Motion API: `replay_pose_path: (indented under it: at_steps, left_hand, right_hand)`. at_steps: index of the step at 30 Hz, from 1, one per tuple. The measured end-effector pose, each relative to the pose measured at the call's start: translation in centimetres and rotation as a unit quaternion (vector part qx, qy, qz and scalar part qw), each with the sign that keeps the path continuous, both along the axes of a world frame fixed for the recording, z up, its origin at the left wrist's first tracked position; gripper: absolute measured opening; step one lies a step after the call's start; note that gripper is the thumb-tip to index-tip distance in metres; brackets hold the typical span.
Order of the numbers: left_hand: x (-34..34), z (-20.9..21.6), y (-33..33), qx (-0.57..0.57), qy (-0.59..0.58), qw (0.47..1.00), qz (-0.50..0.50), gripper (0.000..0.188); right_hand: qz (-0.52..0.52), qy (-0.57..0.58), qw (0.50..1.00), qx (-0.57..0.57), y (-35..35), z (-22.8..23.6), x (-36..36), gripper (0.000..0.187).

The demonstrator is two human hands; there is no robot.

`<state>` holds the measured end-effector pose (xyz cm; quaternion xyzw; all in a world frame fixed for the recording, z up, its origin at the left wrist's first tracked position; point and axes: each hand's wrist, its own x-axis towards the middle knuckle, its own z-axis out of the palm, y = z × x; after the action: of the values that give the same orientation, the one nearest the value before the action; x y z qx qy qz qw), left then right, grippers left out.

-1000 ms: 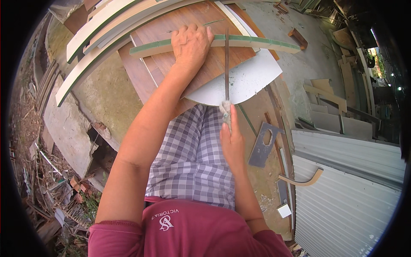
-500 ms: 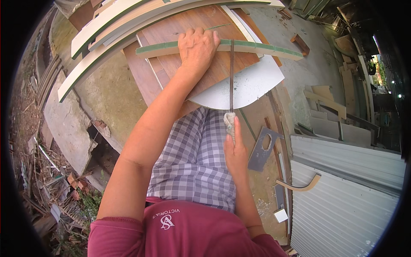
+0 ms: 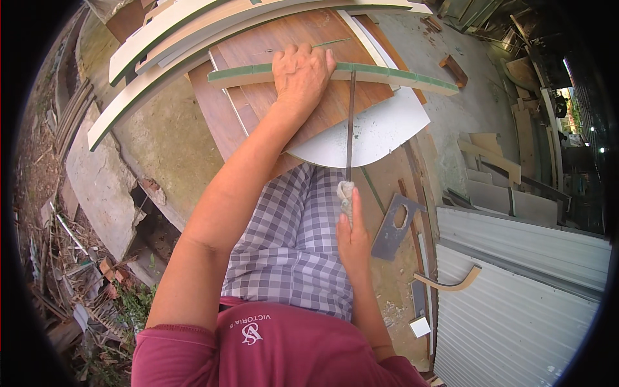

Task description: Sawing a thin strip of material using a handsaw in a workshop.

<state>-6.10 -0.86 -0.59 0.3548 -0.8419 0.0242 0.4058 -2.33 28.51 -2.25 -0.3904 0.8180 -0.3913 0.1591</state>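
Note:
My left hand point(image 3: 300, 72) presses flat on a long narrow strip with a green edge point(image 3: 400, 75), which lies across a brown wooden board point(image 3: 258, 97). My right hand point(image 3: 353, 238) grips the cloth-wrapped handle of a long thin metal file point(image 3: 349, 122). The file's far end rests on the green-edged strip, just right of my left hand. A white curved panel point(image 3: 380, 132) lies under the strip and the file.
Long curved white boards point(image 3: 174, 39) are stacked at the back left. A grey cut-out plate point(image 3: 395, 227) and a curved wooden piece point(image 3: 451, 282) lie on the ground to the right, beside corrugated metal sheets point(image 3: 516, 309). Rubble and broken concrete point(image 3: 97, 187) lie at the left.
My right hand has drawn back toward my body, pulling the file along the strip. My left hand stays on the strip.

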Motion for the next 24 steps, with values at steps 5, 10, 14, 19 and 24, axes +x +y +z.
replay_pose_path:
  at_steps: [5, 10, 14, 19, 24]
  left_hand:
    - [-0.6, -0.2, -1.0, 0.002, 0.001, 1.0, 0.013, 0.028]
    - [-0.3, -0.4, -2.3, 0.013, -0.013, 0.999, 0.034, 0.029]
    - [0.3, -0.2, -1.4, -0.012, -0.005, 1.0, 0.015, 0.028]
    - [1.0, -0.2, -0.7, -0.019, 0.0, 1.0, 0.0, 0.023]
    - [1.3, -0.3, -0.2, -0.021, 0.025, 0.999, -0.02, 0.02]
  right_hand:
    - [0.057, -0.045, 0.995, 0.067, -2.5, 2.6, -0.6, 0.056]
    - [0.005, -0.12, 0.989, 0.087, -2.7, 3.5, -1.3, 0.055]
    - [-0.036, -0.142, 0.988, 0.049, 0.2, 2.7, -1.6, 0.053]
    - [-0.066, -0.181, 0.981, 0.019, 1.0, 3.3, -0.3, 0.057]
    - [-0.09, -0.091, 0.992, -0.005, -0.6, 3.8, -0.8, 0.057]
